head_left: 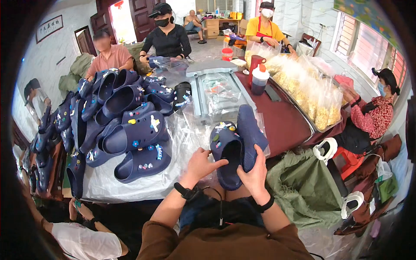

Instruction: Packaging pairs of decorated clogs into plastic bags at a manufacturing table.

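Note:
In front of me is a pair of dark navy clogs. The left clog (226, 145) has its opening up and colourful charms on its toe. The right clog (247, 136) is turned so its textured sole shows, pressed against the first. My left hand (201, 165) is at the left clog's side, its thumb over the rim and its other fingers partly hidden. My right hand (255, 175) grips the right clog near the heel, with its thumb towards the gap between the two. Beneath them, clear plastic sheeting (184, 138) covers the table.
A large heap of navy clogs (125, 102) fills the table's left. Ahead lie a grey plastic lid (199, 93), a dark-capped bottle (260, 80) and a tray (310, 123) of filled clear bags. Green woven sacking (303, 186) hangs at right. Several co-workers surround the table.

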Motion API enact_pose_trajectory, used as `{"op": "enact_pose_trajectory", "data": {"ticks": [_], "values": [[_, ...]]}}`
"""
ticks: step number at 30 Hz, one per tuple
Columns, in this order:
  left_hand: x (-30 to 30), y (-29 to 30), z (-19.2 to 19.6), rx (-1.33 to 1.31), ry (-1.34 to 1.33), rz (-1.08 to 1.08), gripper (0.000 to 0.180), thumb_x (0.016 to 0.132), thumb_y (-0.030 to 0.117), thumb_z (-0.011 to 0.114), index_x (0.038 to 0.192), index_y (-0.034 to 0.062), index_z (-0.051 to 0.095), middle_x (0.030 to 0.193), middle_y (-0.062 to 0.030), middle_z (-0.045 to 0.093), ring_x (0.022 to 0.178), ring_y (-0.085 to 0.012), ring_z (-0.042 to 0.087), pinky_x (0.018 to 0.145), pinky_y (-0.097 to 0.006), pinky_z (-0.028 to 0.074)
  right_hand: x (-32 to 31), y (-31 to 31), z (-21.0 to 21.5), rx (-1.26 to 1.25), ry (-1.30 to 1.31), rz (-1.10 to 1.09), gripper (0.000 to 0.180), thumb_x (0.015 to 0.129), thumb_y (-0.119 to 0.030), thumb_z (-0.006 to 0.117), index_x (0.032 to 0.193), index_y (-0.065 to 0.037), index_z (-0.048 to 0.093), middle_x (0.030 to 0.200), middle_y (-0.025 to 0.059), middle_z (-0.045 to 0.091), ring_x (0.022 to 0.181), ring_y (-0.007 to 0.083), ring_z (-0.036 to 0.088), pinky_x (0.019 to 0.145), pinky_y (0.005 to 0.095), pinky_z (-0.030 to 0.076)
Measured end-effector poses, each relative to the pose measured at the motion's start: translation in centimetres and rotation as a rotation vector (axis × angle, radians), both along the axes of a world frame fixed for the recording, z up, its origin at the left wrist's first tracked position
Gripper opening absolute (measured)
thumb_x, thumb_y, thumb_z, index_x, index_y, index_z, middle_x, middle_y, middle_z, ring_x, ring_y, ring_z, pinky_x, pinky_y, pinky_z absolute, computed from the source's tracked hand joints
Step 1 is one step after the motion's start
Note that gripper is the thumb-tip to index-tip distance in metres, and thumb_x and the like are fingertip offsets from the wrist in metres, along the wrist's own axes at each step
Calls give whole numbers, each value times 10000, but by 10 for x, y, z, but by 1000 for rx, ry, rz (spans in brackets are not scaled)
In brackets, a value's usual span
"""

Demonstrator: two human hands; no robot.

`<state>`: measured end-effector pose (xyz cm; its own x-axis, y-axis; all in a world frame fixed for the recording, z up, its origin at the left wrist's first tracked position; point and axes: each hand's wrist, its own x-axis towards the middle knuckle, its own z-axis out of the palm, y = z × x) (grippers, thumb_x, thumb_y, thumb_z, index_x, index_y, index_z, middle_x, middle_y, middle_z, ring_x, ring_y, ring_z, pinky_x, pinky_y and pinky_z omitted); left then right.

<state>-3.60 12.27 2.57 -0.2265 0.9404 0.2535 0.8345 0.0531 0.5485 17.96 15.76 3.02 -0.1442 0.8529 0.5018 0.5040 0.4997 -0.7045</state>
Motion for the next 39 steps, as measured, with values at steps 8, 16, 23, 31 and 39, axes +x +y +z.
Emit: {"op": "enact_pose_trajectory", "data": {"ticks": [8,16,23,31,39], "values": [[-10,5,-37,-5,-83,124,496,958,438,575,929,-32,730,951,-260,667,926,-459,648,828,-533,517,5,15,-4,-132,188,94,664,931,-210,710,1463,-14,366,1265,290,614,1112,421,653,977,428,503],[-8,21,-56,-109,-153,262,512,1012,436,507,946,-32,705,931,-311,692,929,-497,663,826,-558,510,-17,19,-16,-151,148,327,772,964,-227,654,1552,40,230,1551,292,362,1429,417,400,1162,434,338],[3,15,-45,-90,148,210,462,923,440,635,953,-12,722,901,-241,695,853,-443,683,770,-528,546,-12,21,32,-332,-169,290,1094,798,-540,776,1598,-52,212,1462,417,329,1330,532,439,1090,499,415],[11,20,-54,39,149,57,407,880,416,688,962,20,740,917,-206,708,881,-433,653,747,-509,550,-30,23,35,-135,-586,95,1335,591,-578,876,1611,-71,180,1393,456,328,1215,587,476,998,533,476],[10,22,-65,126,171,120,414,829,401,749,916,-4,738,924,-215,702,893,-421,643,755,-500,547,-48,16,20,-137,-575,-31,1221,638,-354,813,1615,-73,136,1395,472,275,1184,559,453,978,535,470]]}}
